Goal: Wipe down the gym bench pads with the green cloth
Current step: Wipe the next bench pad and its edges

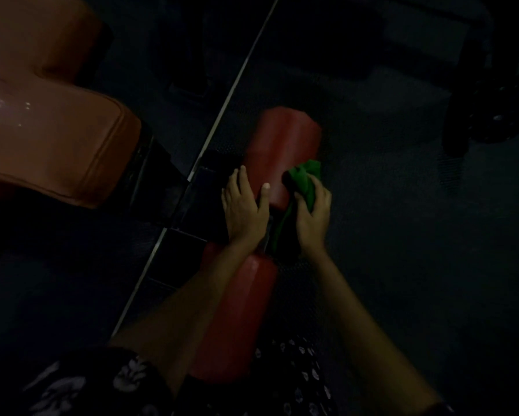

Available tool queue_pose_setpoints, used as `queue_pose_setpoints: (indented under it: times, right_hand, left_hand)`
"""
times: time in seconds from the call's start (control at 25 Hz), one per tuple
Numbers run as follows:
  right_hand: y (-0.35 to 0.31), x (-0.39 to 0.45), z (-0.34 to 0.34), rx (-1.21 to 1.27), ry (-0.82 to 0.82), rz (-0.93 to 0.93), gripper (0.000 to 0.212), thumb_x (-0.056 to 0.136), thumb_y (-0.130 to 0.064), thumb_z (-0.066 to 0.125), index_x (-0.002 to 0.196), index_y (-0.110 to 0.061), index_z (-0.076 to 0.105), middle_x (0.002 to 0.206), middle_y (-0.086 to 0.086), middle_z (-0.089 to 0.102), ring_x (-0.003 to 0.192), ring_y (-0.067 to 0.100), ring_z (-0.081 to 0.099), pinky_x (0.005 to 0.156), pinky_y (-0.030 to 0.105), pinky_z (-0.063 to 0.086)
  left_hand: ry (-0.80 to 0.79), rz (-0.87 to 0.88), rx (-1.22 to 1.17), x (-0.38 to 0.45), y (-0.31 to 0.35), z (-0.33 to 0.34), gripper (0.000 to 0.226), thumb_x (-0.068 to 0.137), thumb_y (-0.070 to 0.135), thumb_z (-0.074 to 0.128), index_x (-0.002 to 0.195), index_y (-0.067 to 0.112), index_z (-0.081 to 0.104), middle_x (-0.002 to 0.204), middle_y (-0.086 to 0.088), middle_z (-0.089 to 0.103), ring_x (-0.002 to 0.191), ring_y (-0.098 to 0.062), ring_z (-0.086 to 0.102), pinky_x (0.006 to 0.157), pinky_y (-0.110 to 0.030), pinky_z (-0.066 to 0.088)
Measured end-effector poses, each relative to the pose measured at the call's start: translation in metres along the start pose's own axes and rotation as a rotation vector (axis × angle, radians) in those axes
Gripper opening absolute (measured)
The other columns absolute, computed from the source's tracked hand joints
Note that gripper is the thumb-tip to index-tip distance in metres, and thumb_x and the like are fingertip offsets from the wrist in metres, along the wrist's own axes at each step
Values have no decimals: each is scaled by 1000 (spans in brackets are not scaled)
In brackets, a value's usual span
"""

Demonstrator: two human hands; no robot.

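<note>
Both hands on red roller pad (282, 151): left (244, 205) flat, right (312, 214) gripping green cloth (304, 178).

Dark textured rubber floor (402, 235) throughout, crossed diagonally by a pale thin strip (222, 115). At the upper right, a black wheeled frame (489, 115), dim and hard to make out. Along the bottom edge, dark clothing with a white floral print (72, 388).

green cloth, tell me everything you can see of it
The green cloth is soft, bunched fabric, dark green in the dim light. The right hand holds it in its grip against the near right side of the far red roller pad. A tail of it hangs down between the two hands.
</note>
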State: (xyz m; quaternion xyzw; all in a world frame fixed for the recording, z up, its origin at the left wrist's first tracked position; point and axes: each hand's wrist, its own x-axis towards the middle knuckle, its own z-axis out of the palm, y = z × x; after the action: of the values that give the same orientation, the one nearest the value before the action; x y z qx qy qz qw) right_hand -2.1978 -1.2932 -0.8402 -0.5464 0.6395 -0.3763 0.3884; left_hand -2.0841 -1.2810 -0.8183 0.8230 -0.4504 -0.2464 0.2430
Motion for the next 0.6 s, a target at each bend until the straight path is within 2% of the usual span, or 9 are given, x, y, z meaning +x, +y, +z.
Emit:
queue_pose_setpoints:
  times: [0.04,0.08,0.12,0.16,0.2,0.28,0.4,0.48,0.6]
  right_hand:
    - [4,12,0,-6,15,10,39,95,-17,51,134,-17,47,125,-1,43,112,10,46,98,14,39]
    - [7,31,2,7,16,48,39,95,-21,51,134,-16,47,126,1,46,114,14,48,103,25,41]
    - [5,53,3,48,13,127,41,94,-24,51,134,-16,47,128,4,49,116,20,50,104,37,41]
    - [2,76,3,86,29,230,42,94,-25,50,135,-16,46,129,8,51,117,23,51,104,43,41]
    - [-1,96,3,112,62,282,42,94,-25,50,135,-16,46,129,10,52,117,25,51,103,45,40]
    - [-9,109,7,132,81,258,41,95,-25,49,136,-19,45,130,7,51,116,21,50,104,40,39]
    - [-2,59,7,116,25,218,43,97,-25,49,139,-19,41,125,-2,47,112,10,47,100,27,37]
    - [16,28,4,52,-4,150,41,96,-27,50,137,-20,44,126,0,53,113,14,52,103,35,41]
    - [8,58,4,-30,55,122,38,94,-24,52,132,-18,49,124,4,59,112,18,56,101,43,44]
  left_hand:
    - [10,16,-9,0,-4,3,78,87,60,23,146,9,27,150,-12,29,136,-29,30,114,-42,19]
    - [16,20,-27,-1,-6,5,81,85,62,20,146,10,28,150,-12,29,135,-28,31,113,-43,23]
    - [20,24,-39,-2,-7,6,82,84,63,19,146,10,28,149,-13,30,134,-28,32,112,-43,26]
    - [27,32,-39,-1,-7,6,83,83,63,19,146,9,28,148,-13,31,133,-28,33,110,-43,29]
    - [29,50,-19,0,-7,5,83,84,63,20,145,8,29,146,-14,32,130,-29,36,108,-44,32]
    - [-20,131,72,9,-14,-3,86,83,65,20,145,6,29,139,-16,36,123,-30,41,101,-44,39]
    - [-177,330,175,20,-44,-25,95,83,76,17,147,7,24,138,-17,36,116,-33,46,97,-47,42]
    - [-195,406,247,22,-59,-29,95,84,76,12,148,6,21,145,-18,33,120,-35,45,102,-50,36]
    - [-254,436,297,25,-65,-26,92,86,74,11,148,6,17,153,-14,25,133,-28,37,109,-42,23]
